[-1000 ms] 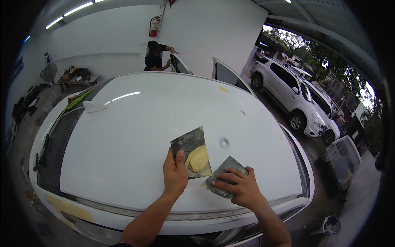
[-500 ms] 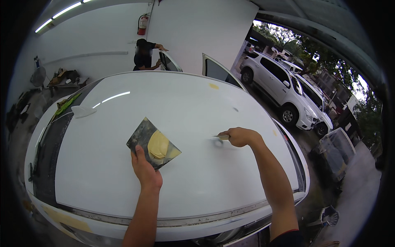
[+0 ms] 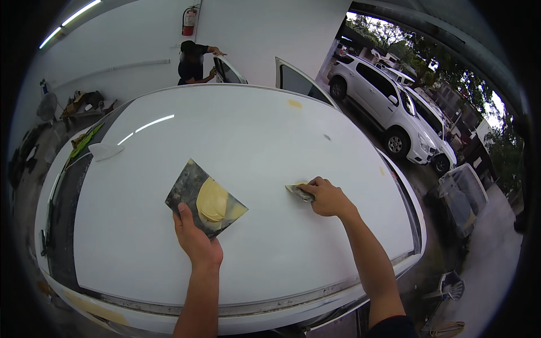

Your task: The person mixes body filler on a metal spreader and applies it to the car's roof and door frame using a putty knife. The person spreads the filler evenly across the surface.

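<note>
My left hand (image 3: 197,236) grips a dark square mixing board (image 3: 183,188) from below, thumb on its upper face. A thick mound of yellow body filler (image 3: 213,201) lies on the board. My right hand (image 3: 327,196) is closed on a small flat putty spreader (image 3: 300,192), its face smeared grey with some yellow filler along it. Both hands are above the white car roof (image 3: 265,248), the spreader low over its middle; whether it touches the roof I cannot tell.
A yellow filler patch (image 3: 295,104) and a small grey spot (image 3: 327,137) mark the roof. An antenna fin (image 3: 106,151) rises at left. Across the car a person (image 3: 193,65) holds a car door (image 3: 228,70). A white SUV (image 3: 377,96) and plastic chair (image 3: 451,286) are at right.
My right hand has turned the spreader from nearly edge-on to showing its broad face. The grey spot seen beneath it earlier no longer shows. My left hand keeps the board, shifted slightly left.
</note>
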A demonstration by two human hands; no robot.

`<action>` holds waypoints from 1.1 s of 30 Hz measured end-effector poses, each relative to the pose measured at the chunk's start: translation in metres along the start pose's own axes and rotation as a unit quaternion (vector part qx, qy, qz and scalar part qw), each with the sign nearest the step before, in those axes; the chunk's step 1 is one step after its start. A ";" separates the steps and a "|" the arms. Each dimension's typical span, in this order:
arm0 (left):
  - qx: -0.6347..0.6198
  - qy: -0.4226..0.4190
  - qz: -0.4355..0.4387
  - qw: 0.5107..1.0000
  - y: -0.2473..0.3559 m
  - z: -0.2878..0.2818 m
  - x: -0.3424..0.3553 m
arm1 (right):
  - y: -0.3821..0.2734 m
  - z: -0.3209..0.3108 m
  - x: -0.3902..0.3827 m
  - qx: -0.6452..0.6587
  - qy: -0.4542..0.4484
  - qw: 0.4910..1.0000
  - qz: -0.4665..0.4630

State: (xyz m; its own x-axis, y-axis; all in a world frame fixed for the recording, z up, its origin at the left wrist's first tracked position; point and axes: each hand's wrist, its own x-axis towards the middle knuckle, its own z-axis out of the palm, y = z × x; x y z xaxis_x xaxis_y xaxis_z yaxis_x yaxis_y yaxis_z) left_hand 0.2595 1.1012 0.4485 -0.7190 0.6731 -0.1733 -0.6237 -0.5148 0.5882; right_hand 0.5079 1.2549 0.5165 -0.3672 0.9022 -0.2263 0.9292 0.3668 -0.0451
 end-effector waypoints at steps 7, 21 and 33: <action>0.000 0.005 -0.016 1.000 0.002 0.000 -0.001 | 0.022 -0.018 0.003 0.026 -0.037 0.999 -0.022; 0.001 0.026 -0.030 0.999 0.002 0.002 -0.001 | 0.012 0.012 -0.031 -0.040 -0.032 0.998 -0.026; 0.006 0.018 -0.020 1.000 0.000 -0.002 0.001 | -0.002 0.023 -0.006 -0.005 0.070 0.998 0.001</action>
State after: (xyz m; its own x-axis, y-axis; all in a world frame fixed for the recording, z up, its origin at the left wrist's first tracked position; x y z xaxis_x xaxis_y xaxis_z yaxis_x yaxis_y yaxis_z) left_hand 0.2577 1.1008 0.4465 -0.7040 0.6734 -0.2255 -0.6488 -0.4807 0.5898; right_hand 0.5093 1.2436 0.4952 -0.3692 0.9252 -0.0884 0.9294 0.3675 -0.0350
